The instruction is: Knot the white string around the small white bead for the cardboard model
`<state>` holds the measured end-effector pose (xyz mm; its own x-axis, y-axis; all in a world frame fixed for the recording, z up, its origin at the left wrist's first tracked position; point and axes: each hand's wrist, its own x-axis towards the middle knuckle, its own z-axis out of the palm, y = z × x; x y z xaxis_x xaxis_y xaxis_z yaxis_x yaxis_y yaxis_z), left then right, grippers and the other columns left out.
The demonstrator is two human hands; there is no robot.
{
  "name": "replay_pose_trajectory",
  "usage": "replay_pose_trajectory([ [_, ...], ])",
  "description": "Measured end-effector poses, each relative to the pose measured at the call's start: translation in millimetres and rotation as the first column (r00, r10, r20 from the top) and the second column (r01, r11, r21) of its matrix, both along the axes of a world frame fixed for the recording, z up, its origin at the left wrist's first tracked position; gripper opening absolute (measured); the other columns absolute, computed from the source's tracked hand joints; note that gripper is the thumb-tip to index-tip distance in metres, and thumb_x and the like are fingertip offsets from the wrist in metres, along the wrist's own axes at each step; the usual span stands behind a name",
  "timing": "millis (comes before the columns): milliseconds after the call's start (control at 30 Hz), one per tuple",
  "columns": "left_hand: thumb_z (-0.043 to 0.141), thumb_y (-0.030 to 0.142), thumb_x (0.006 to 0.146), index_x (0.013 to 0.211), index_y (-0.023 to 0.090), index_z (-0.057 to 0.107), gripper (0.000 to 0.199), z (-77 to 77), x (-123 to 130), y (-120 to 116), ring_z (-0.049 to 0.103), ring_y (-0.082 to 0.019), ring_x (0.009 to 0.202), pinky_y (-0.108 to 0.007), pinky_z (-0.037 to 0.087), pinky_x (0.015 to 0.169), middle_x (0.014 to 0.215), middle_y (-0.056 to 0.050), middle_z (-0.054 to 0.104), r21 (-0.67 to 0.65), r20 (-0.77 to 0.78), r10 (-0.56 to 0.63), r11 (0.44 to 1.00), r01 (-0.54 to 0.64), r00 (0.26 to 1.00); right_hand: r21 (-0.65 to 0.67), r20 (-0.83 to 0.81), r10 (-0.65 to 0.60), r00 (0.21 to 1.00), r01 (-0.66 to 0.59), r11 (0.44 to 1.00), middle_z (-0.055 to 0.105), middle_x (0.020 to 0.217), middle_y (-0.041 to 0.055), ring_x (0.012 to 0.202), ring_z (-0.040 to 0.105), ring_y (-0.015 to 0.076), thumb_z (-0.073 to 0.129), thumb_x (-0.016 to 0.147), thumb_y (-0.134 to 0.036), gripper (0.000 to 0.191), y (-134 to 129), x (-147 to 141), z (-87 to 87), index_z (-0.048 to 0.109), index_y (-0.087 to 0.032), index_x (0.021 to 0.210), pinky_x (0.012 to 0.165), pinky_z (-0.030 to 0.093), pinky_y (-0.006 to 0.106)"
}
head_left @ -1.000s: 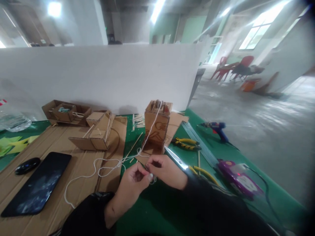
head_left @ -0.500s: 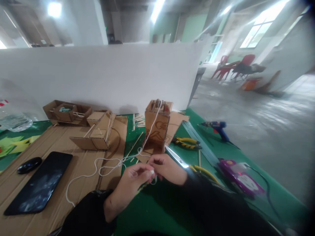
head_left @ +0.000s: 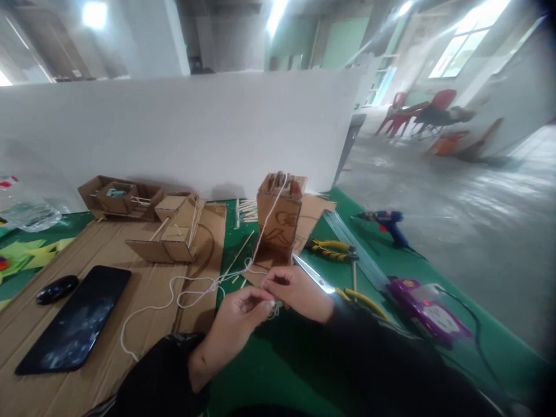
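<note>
Watching from my end: black mouse (head_left: 57, 289) sits near the left side of the cardboard sheet (head_left: 110, 243), phone (head_left: 73, 321) just beside it. The white string (head_left: 215, 285) runs off the sheet's right edge onto the green table (head_left: 260, 376), where I've got my left hand (head_left: 237, 317) pinched on it. The cardboard tower (head_left: 280, 223) stands toward the table's far edge, string draped over its top. My right hand (head_left: 304, 295) looks clamped on string too, fingertips together. Next come scissors (head_left: 313, 274), pliers (head_left: 334, 250), then a glue gun (head_left: 386, 222) near the table's right edge.
</note>
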<state>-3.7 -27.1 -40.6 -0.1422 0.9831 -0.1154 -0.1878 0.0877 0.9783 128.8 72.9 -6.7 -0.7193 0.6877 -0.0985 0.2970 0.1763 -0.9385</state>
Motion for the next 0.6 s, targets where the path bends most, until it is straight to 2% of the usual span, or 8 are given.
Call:
replay_pose_trajectory([
  [200,0.071,0.022,0.076,0.078,0.015,0.067,0.009,1.6,2,-1,0.061,-0.013,0.065,-0.024,0.045,0.064,0.069,-0.001,0.068,0.024,0.054,0.017,1.000,-0.018,0.998,0.012,0.007,0.006,1.000,-0.006,1.000,0.057,0.055,-0.0023,0.046,0.048,0.0082,0.059,0.084,-0.034,0.024,-1,1,1.5,0.066,-0.015,0.071,0.043,0.037,0.019],
  [300,0.071,0.023,0.075,0.074,0.015,0.064,0.011,-1.9,2,0,0.059,-0.012,0.060,-0.024,0.046,0.063,0.062,0.001,0.066,0.001,0.038,0.073,0.997,-0.073,0.997,0.026,0.012,-0.035,0.999,0.034,0.999,0.058,0.057,-0.0021,0.046,0.047,0.0075,0.059,0.084,-0.032,0.021,-2,1,7.2,0.066,-0.014,0.074,0.043,0.037,0.019],
  [400,0.073,0.025,0.073,0.071,0.015,0.063,0.014,-5.0,1,2,0.060,-0.012,0.060,-0.023,0.046,0.061,0.064,0.001,0.067,-0.011,0.039,0.152,0.988,-0.151,0.988,0.051,0.015,-0.075,0.997,0.074,0.996,0.056,0.055,-0.0032,0.045,0.045,0.0070,0.059,0.084,-0.031,0.021,-4,3,14.3,0.066,-0.014,0.075,0.043,0.035,0.018],
  [500,0.075,0.025,0.071,0.071,0.015,0.062,0.016,-6.5,0,6,0.061,-0.013,0.062,-0.024,0.047,0.063,0.065,0.000,0.067,0.009,0.062,0.226,0.974,-0.227,0.972,0.077,-0.004,-0.082,0.997,0.082,0.994,0.054,0.054,-0.0032,0.046,0.045,0.0076,0.060,0.084,-0.033,0.023,-9,5,19.4,0.067,-0.014,0.073,0.043,0.034,0.018],
  [600,0.075,0.027,0.072,0.074,0.015,0.063,0.017,-6.6,-1,8,0.062,-0.013,0.065,-0.025,0.049,0.067,0.068,0.000,0.068,0.021,0.074,0.275,0.961,-0.277,0.959,0.092,-0.037,-0.063,0.997,0.066,0.994,0.060,0.058,-0.0005,0.051,0.048,0.0092,0.060,0.084,-0.034,0.024,-17,6,20.9,0.070,-0.014,0.076,0.047,0.036,0.020],
])
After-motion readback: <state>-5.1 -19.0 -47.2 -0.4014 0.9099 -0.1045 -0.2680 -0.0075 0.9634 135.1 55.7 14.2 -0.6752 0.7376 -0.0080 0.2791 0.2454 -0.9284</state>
